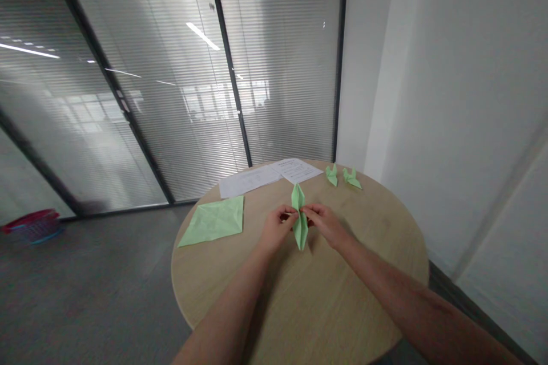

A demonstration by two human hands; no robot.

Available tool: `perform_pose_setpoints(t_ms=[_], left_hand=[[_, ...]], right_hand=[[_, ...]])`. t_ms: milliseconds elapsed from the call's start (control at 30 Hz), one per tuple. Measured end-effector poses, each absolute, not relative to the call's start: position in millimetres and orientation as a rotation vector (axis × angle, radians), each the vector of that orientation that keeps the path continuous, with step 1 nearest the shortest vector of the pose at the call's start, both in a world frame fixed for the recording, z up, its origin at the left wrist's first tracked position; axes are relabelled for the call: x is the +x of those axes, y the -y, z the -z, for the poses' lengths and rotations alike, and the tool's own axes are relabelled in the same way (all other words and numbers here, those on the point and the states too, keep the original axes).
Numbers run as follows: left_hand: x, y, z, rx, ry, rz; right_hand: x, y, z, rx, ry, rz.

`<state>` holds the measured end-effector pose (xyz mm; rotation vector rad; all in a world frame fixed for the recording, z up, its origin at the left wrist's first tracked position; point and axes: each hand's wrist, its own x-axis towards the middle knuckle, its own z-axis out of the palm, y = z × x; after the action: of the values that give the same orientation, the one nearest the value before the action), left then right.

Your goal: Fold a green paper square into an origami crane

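Note:
A folded piece of light green origami paper (pixel 301 234), long and pointed at both ends with a crease down its middle, is held up over the round table. My left hand (pixel 276 228) pinches its left side near the middle. On the opposite side my right hand (pixel 327 223) grips it between thumb and fingers. Some fingertips of both hands are hidden behind the paper. Farther back on the right stand two small folded green paper figures (pixel 331 175), with wing-like points. To the left of my hands lies a creased green sheet (pixel 216 219), flat on the wood.
The round wooden table (pixel 334 308) has white papers (pixel 252 181) at its far edge, one a printed sheet (pixel 297 170). Behind it is a glass partition with blinds (pixel 188 97). A white wall (pixel 471 97) stands on the right. A red and blue basket (pixel 36 226) sits on the floor at far left.

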<state>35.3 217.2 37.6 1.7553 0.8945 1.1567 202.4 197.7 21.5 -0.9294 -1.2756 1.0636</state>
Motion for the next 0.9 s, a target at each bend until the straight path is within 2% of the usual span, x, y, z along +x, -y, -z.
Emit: perform_pose_setpoints(t_ms=[400,900], left_hand=[[34.7,-211.5,-46.0,1.952,-1.035,-1.169],[32.6,-215.0,-45.0,1.450,-0.919,-1.151]], right_hand=[[201.1,-196.4,-23.1,-0.969,1.324,-1.034],[204.2,-197.1,-22.6,-0.920,1.221,-1.130]])
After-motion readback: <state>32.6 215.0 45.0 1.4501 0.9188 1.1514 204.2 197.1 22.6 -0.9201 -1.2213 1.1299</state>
